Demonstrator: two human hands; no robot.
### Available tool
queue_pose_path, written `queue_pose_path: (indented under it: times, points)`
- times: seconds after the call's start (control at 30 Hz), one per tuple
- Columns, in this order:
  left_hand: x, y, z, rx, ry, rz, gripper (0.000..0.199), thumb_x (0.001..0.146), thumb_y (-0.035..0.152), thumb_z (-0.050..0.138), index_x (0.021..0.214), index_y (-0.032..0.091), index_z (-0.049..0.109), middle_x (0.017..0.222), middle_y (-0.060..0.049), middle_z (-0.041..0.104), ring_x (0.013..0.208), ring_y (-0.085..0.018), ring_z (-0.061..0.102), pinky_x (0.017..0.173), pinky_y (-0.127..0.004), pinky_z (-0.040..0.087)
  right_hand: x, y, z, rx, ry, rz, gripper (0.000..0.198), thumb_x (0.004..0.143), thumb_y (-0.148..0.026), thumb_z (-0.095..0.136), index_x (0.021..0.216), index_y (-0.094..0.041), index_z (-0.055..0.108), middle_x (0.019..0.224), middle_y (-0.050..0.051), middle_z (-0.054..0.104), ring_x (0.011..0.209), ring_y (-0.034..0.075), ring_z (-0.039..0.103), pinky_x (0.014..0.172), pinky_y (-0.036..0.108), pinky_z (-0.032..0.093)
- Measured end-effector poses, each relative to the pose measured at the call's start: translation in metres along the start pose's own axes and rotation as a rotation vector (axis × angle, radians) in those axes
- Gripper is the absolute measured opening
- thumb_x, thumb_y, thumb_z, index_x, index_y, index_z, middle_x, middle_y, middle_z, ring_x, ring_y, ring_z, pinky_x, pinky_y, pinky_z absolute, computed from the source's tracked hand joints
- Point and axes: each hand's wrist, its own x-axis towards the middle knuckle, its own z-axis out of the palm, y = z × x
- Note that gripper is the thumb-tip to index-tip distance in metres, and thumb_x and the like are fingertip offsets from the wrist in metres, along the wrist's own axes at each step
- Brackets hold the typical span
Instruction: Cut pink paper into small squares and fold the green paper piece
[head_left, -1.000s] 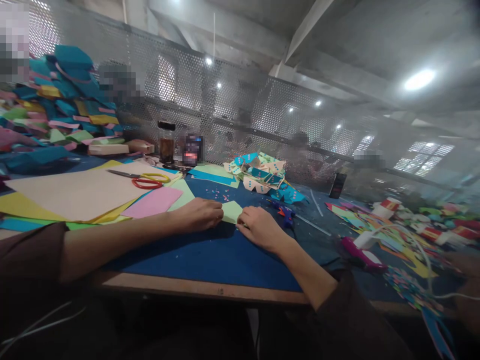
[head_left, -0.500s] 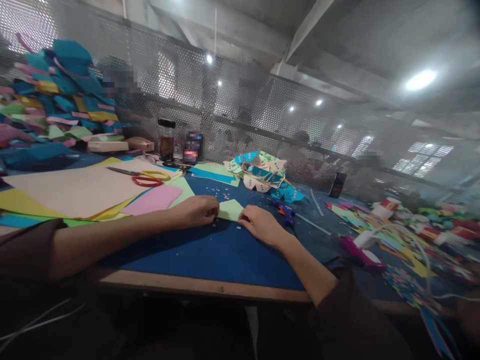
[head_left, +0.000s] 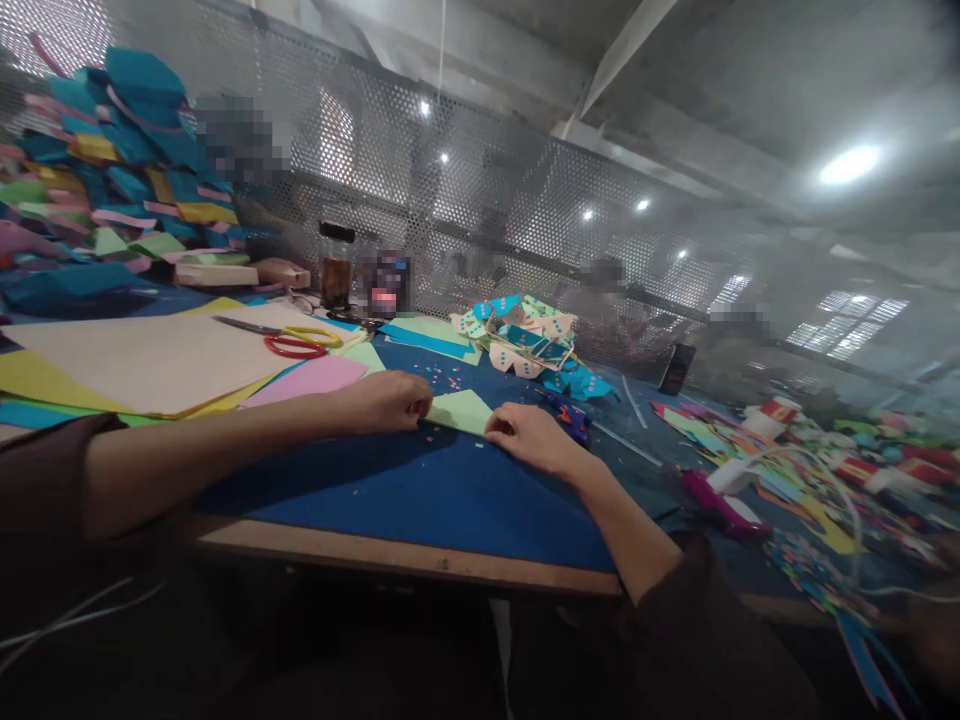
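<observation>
A pale green sheet of paper [head_left: 466, 410] lies on the blue tabletop, its front edge straight and its top coming to a point. My left hand [head_left: 397, 400] is closed on its left end, fingers curled. At the right end, my right hand [head_left: 529, 435] pinches the front corner between thumb and fingers. Tiny pink and blue paper bits [head_left: 448, 378] are scattered just behind the paper. Close beyond my right hand lies a blue glue gun [head_left: 571, 418].
Left are large paper sheets [head_left: 142, 365] with scissors [head_left: 294, 342] on top. Behind stand a jar [head_left: 335, 268] and a phone [head_left: 388, 285]. A heap of dotted paper shapes [head_left: 517, 340] sits at the back. A magenta power strip [head_left: 721, 503] with a cable lies right.
My hands have moved slightly apart, and more of the pale green paper shows between them. The camera view has shifted a little.
</observation>
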Motion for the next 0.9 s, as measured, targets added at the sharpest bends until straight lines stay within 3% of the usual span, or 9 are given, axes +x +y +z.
queue_pose_path:
  times: [0.9]
  points:
    - [0.001,-0.04,-0.006,-0.164,-0.093,-0.026,0.017,0.076,0.02,0.057,0.082,0.019,0.073,0.078,-0.002,0.072,0.07,-0.015,0.064,0.062,-0.021,0.042,-0.008,0.021,-0.014,0.136,-0.096,0.127,0.016,0.085,-0.031,0.064,0.085,-0.018,0.073,0.085,0.003,0.073,0.077,0.017,0.065,0.066,0.025,0.042]
